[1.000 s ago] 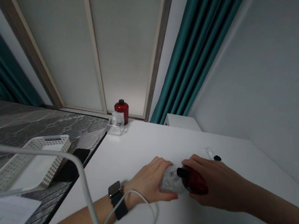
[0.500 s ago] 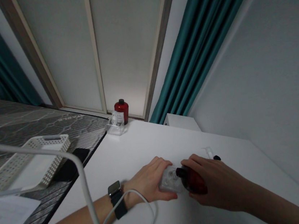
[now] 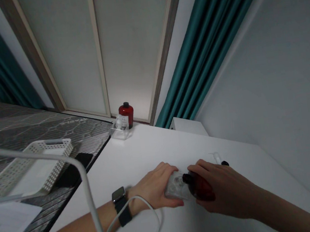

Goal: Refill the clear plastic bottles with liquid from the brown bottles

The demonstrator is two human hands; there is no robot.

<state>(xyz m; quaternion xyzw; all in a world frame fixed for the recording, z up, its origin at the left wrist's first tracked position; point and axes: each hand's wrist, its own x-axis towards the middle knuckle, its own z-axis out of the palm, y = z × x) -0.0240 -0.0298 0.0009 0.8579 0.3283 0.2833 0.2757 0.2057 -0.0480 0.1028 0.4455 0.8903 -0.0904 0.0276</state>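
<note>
My left hand, with a watch on its wrist, is wrapped round a clear container at the front middle of the white table. In my right hand is a dark red bottle, tipped on its side. Its black neck points left and lies over the right part of the clear container. I cannot make out whether liquid runs from it. Just beyond my right hand lie a small clear item and a black cap-like piece, partly hidden.
Another red bottle with a black cap stands at the far corner beside a clear box. Left of the table are a white basket, a black flat item and paper. A white cable crosses my left wrist.
</note>
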